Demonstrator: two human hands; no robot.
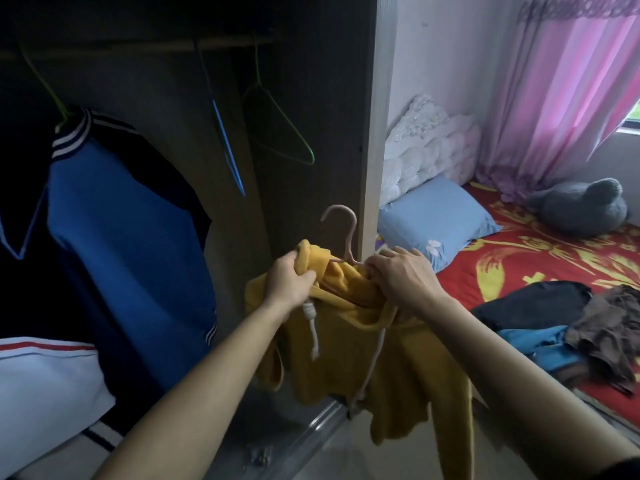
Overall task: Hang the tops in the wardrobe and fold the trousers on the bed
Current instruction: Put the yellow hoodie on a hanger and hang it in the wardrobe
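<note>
Far left of the left fingers, a white garment with a red stripe (41, 386) lies low in the wardrobe. Above it a blue and black jacket with striped collar (114, 216) hangs from the wooden wardrobe rail (138, 48) on a thin green wire hanger (52, 95). Up and left of the same fingers, a blue wire hanger (227, 147) and an empty green wire hanger (277, 123) hang from the rail. There is open dark space between them and the jacket, and also below them, down to the fingers.

The left hand (289, 282) has its fingers clenched round the hood edge of the yellow hooded sweatshirt (346, 358), which hangs between both hands just in front of the wardrobe opening. A pink plastic hanger (341, 233) rises from the neck between the two sets of fingers, its hook free and close to the pale wardrobe side edge (375, 133). The right hand (401, 275) curls its fingers into the neck opening and grasps the fabric there. Whether it also holds the hanger arm cannot be told.

Below the fingers the sweatshirt hem hangs over the metal sliding track (311, 434).

Right of the right fingers stands the bed with a red and yellow sheet (519, 258). On it are a light blue pillow (436, 220) and, near the bed edge, dark trousers (533, 303), a blue garment (540, 344) and a brown crumpled garment (613, 323). Farther off lies a grey plush toy (581, 209) under a pink curtain (561, 98).
</note>
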